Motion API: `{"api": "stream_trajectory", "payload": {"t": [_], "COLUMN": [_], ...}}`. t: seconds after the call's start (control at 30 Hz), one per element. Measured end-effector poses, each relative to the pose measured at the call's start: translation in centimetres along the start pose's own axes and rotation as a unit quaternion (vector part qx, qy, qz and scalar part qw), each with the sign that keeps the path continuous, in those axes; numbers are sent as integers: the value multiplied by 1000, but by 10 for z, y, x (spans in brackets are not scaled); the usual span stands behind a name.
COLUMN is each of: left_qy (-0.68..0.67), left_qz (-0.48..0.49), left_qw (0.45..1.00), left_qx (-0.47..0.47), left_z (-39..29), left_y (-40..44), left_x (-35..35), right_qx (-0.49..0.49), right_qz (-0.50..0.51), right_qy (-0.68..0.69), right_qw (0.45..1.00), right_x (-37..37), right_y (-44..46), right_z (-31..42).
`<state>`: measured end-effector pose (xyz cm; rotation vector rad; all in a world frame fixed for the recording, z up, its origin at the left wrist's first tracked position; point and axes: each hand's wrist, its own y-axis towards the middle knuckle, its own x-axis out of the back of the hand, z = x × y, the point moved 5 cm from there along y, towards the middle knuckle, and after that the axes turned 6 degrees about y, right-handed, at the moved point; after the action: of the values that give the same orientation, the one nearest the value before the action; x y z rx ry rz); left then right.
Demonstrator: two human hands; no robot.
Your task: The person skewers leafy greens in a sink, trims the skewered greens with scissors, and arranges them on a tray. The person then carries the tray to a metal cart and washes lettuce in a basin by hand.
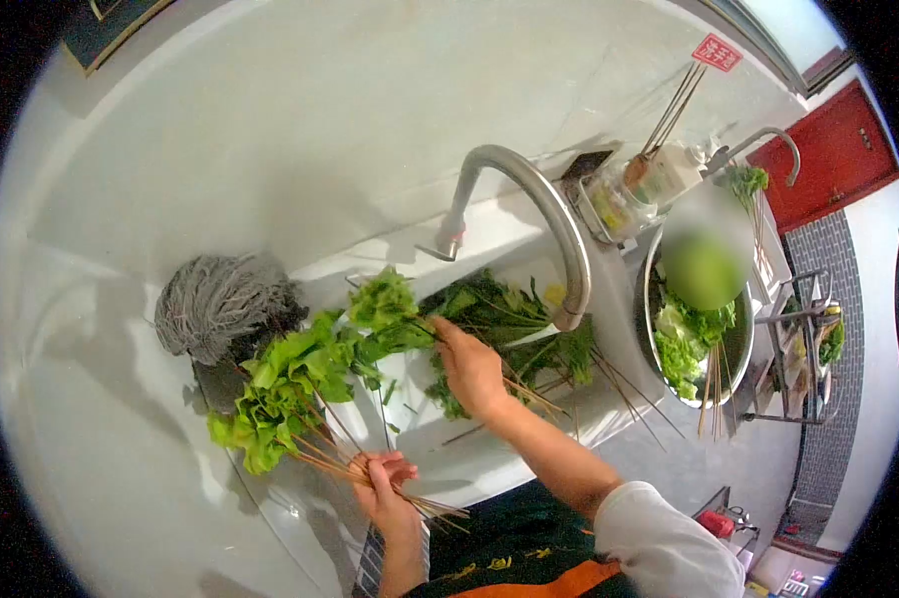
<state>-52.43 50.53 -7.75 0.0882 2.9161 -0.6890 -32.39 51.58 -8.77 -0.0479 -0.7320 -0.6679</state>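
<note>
My left hand [385, 488] is closed round a bundle of thin wooden skewers [320, 460], whose far ends carry green lettuce leaves [270, 399]. Higher up and to the right, my right hand [464, 369] pinches the stem end of some leafy greens [385, 304] over the white sink [420, 439]. Its fingertips touch the dark stems. Skewered dark greens [489, 304] lie in the sink just beyond and to the right of that hand, with skewer ends pointing toward its front edge.
A curved metal faucet [529, 174] arches over the sink. At the left sits a grey mop head [225, 304]. On the right are a metal bowl [646, 334] of lettuce, a clear container [609, 204] and a wire rack [788, 369].
</note>
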Motion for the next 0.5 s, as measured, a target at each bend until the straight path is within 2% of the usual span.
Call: {"api": "stream_trajectory", "payload": {"t": [0.17,0.23,0.27,0.33,0.37,0.43,0.5], "left_qy": [25,12,13,22,22,11,54], "left_qz": [-1,-5,-4,1,2,10,14], "left_qw": [1000,1000,1000,1000,1000,1000,998], "left_qx": [9,20,20,-4,-4,-13,-30], "left_z": [4,9,11,12,13,15,17], "left_y": [2,5,6,7,6,4,3], "left_x": [-1,-6,-8,-13,-16,-22,-21], "right_qx": [-5,-97,-97,-143,-193,-212,-308], "right_qz": [-35,26,25,67,114,97,88], "right_qy": [34,189,188,395,482,595,605], "right_qw": [999,977,977,905,847,769,729], "right_x": [19,13,10,-9,-18,-42,-50], "right_y": [3,1,-3,-14,-22,-36,-50], "right_z": [2,-4,-3,5,12,26,42]}}
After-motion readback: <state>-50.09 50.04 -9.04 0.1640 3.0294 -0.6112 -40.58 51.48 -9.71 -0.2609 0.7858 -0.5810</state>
